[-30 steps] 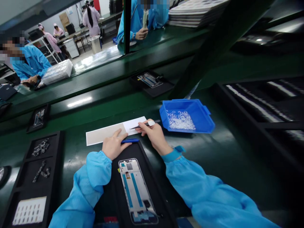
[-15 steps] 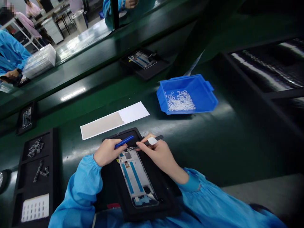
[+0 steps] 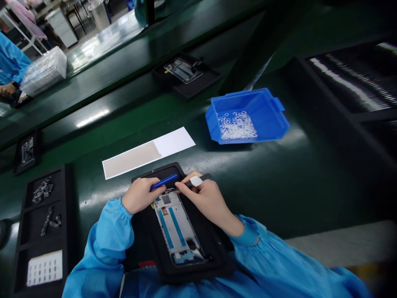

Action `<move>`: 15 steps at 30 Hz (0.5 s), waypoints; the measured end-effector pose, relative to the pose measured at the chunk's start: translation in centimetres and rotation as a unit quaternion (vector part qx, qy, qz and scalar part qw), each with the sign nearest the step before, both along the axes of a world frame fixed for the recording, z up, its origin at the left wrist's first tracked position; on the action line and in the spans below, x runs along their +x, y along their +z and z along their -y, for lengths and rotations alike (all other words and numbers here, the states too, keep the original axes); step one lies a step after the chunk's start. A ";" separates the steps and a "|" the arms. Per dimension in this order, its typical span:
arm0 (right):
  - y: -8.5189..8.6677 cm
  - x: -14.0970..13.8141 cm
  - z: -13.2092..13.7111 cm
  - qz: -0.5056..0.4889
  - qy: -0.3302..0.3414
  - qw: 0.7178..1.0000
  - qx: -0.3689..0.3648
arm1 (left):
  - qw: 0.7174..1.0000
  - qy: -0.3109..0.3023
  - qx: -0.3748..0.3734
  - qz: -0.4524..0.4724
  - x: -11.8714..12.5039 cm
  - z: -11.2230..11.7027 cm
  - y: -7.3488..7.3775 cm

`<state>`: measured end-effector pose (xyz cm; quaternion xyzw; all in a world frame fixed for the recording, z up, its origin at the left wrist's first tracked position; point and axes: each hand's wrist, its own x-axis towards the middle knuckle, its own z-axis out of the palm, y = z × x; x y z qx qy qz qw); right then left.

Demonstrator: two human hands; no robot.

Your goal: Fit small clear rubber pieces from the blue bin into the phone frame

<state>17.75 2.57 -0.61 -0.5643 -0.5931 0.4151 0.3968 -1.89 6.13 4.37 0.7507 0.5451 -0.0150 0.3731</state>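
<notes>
Left hand (image 3: 140,194) gripping blue stylus (image 3: 163,182), right hand (image 3: 206,198) pinching tweezers (image 3: 196,181), both over phone frame (image 3: 178,225), lower centre

I count three phone frames: one (image 3: 180,229) under my hands, two more (image 3: 182,69) (image 3: 27,150) on the belt. One blue bin (image 3: 248,118), one paper strip (image 3: 149,151), one parts tray (image 3: 43,231).

- no text, label, brand, number or sign can be read anywhere.
- the phone frame (image 3: 178,227) in the near black tray (image 3: 214,252) shows only blue strips, no lettering that can be made out.
</notes>
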 end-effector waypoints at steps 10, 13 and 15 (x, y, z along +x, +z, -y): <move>-0.1 0.0 0.2 0.023 0.003 1.000 0.006 | 1.000 -0.002 -0.006 -0.001 0.0 0.0 -0.2; -0.1 0.0 0.2 0.024 0.004 1.000 0.008 | 1.000 0.000 -0.006 -0.004 0.1 0.0 -0.1; -0.2 0.0 0.2 0.026 0.005 1.000 0.007 | 1.000 0.001 -0.007 -0.007 0.2 0.0 0.0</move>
